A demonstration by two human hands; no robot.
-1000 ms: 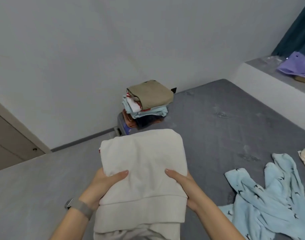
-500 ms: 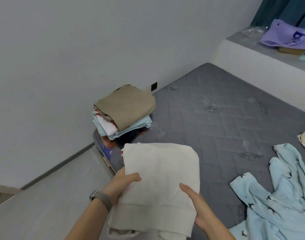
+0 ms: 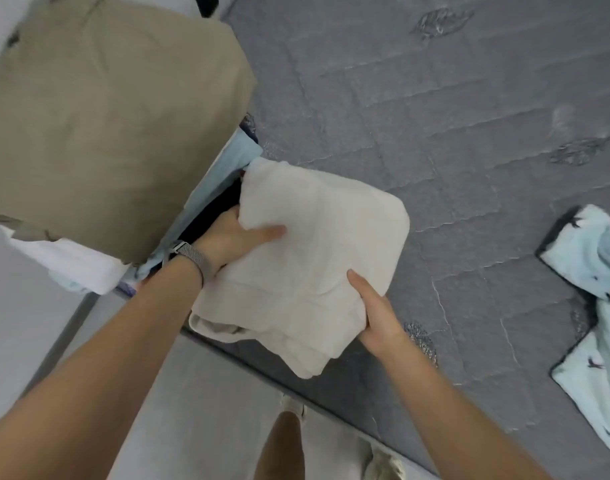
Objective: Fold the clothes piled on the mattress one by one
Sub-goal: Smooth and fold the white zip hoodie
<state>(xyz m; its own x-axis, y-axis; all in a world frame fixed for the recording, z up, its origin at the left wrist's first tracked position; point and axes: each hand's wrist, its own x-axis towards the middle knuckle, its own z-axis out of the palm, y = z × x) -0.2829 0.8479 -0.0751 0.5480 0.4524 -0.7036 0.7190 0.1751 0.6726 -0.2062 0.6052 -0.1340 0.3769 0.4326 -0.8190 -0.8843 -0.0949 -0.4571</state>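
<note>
Cream folded garment [image 3: 317, 244] being gripped mid-frame: left hand [image 3: 234, 237] grasping its left edge, right hand [image 3: 376, 313] grasping lower right, beside stack [image 3: 106, 116] at upper left.

The grey quilted mattress [image 3: 452, 140] carries clothes. A folded stack [image 3: 106, 126] sits at its corner — a pale blue patterned garment [image 3: 594, 306] lies spread at right.

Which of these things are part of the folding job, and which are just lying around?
Part of the job:
- folded cream garment, gripped by left hand and right hand
- stack of folded clothes, tan piece on top
- light blue patterned garment, still unfolded
- grey mattress

Just there:
- wristband
- pale floor
</note>
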